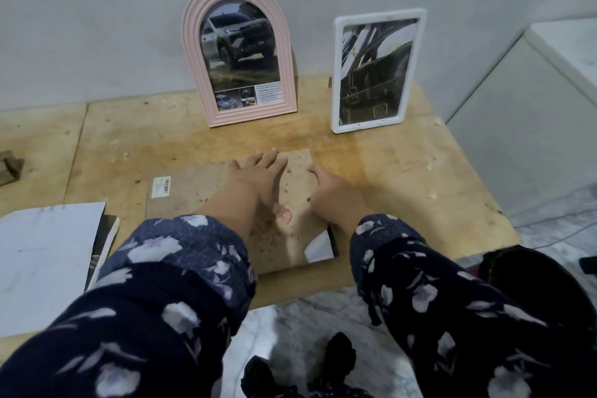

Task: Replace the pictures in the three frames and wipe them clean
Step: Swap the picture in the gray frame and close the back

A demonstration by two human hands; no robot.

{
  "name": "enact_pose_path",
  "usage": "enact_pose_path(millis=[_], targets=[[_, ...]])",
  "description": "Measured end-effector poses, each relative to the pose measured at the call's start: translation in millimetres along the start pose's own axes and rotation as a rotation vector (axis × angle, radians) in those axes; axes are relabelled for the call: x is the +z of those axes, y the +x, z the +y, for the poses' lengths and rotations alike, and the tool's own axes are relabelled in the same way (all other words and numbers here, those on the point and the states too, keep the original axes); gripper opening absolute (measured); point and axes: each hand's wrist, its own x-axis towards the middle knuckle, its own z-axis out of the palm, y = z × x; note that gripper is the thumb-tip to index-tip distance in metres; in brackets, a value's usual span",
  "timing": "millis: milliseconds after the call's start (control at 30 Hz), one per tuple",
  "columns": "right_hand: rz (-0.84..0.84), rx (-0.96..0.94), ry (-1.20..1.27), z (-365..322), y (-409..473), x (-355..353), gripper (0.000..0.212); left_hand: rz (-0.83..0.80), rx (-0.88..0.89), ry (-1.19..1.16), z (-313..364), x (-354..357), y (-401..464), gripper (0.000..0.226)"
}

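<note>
Floral dark sleeves fill the near part of the view, and beyond them both hands rest on the third frame (300, 178), which lies face down on the plywood table (420, 171). Its brown backing board is speckled and rough. The left hand (258, 171) lies flat on the board with straight fingers, gripping nothing. The right hand (329, 191) curls over the right edge; whether it really pinches the board I cannot tell. A white paper corner (318, 245) sticks out at the near right, so pressing now could crease or trap the picture, I think. Far against the wall stand the ribbed pink arched frame (193, 52) and the smooth white rectangular frame (336, 74), both upright with car pictures.
</note>
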Motion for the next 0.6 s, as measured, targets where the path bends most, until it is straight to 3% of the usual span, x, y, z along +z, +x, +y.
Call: enact_pose_path(millis=[100,333,467,600], targets=[[0.017,-0.022,-0.092,-12,15,-6,0.068,0.051,-0.030,-0.054,-11,2,0,0.127],[-0.274,0.062,-0.214,-33,38,-17,0.094,0.020,-0.076,-0.166,-28,4,9,0.135],[-0.469,0.034,-0.388,-35,32,-23,0.113,0.040,-0.098,-0.194,-25,9,10,0.126],[-0.481,0.005,-0.417,-31,14,-11,0.130,0.028,-0.101,-0.197,-25,9,8,0.124]])
